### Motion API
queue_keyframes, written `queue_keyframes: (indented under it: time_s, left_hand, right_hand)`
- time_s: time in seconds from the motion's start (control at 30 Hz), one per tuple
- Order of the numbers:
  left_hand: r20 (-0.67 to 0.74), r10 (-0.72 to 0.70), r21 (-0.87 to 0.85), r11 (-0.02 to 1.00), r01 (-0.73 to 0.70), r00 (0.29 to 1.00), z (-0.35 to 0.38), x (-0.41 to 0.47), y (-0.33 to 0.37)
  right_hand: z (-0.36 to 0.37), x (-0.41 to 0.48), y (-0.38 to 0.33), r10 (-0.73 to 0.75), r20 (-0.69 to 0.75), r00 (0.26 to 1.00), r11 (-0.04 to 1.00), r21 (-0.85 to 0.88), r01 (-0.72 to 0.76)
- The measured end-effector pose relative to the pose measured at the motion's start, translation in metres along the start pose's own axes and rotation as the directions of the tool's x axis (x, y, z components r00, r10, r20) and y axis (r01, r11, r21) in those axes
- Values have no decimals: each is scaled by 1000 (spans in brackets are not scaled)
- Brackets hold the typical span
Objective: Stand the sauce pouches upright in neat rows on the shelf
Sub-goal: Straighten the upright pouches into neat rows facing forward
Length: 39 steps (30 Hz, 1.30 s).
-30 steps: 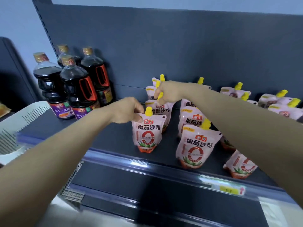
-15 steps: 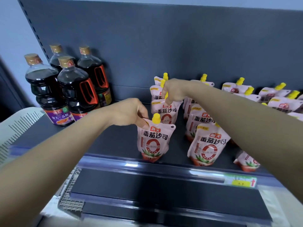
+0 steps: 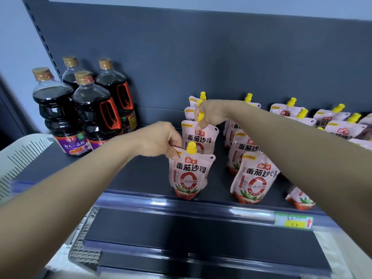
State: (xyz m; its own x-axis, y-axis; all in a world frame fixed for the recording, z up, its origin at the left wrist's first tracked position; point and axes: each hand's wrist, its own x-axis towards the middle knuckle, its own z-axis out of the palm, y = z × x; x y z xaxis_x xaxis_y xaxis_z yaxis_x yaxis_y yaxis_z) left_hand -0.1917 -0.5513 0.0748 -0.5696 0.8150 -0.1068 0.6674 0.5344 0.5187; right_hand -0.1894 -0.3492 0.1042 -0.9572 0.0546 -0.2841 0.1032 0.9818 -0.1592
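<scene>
Pink tomato sauce pouches with yellow caps stand in rows on the dark shelf (image 3: 141, 178). My left hand (image 3: 161, 139) pinches the top left corner of the front pouch (image 3: 189, 174), which stands upright near the shelf's front edge. My right hand (image 3: 209, 115) grips the yellow cap of the second pouch (image 3: 201, 135) right behind it. More pouches stand behind these two. A second row starts with an upright pouch (image 3: 253, 178) to the right, partly under my right forearm. Another pouch (image 3: 300, 200) leans at the front right.
Several dark soy sauce bottles (image 3: 94, 113) stand at the shelf's left rear. More pouches (image 3: 338, 125) lie loosely at the far right. A white slotted basket (image 3: 18, 158) is at the left. A price tag (image 3: 293, 220) sits on the shelf's front rail.
The front pouch has been drawn slightly toward the front edge in my left hand. My right hand stays on the cap of the pouch behind it. The camera has shifted.
</scene>
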Motion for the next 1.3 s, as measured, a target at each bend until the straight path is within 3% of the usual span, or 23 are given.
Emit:
queue_keyframes:
  time_s: [0.23,0.37,0.47,0.53,0.67,0.73,0.93,1.17,1.3]
  left_hand:
    - [8,-8,-33,999,8,1000,1,3,5]
    - [64,4,-207,978,10,998,-8,-4,1]
    - [-64,-23,-272,962,5,998,-20,0,-7]
    - [-152,-52,-229,973,16,987,-25,11,-13]
    - [-270,-42,-165,986,-3,962,-34,41,-16]
    - [-295,-38,-147,989,-6,955,-36,60,-17]
    - [-269,-34,-57,998,19,963,-41,120,-27]
    - [-216,-48,-108,994,25,975,-24,156,-33]
    - [-255,-85,-131,990,53,963,-25,158,-39]
  right_hand:
    - [2,2,-3,-45,-15,999,999,9,45]
    - [-2,1,-4,-48,30,998,999,26,47]
    - [-27,-5,3,-59,116,991,968,251,28]
    - [-50,-8,12,-49,61,997,930,366,23]
    - [-66,0,30,74,-192,979,988,149,-46]
    - [-59,7,35,108,-240,965,994,21,-106]
    - [-49,31,50,160,-230,960,987,17,-160]
    - [-31,66,57,141,-133,981,990,-9,-143]
    - [-21,80,58,156,-175,972,985,-43,-166]
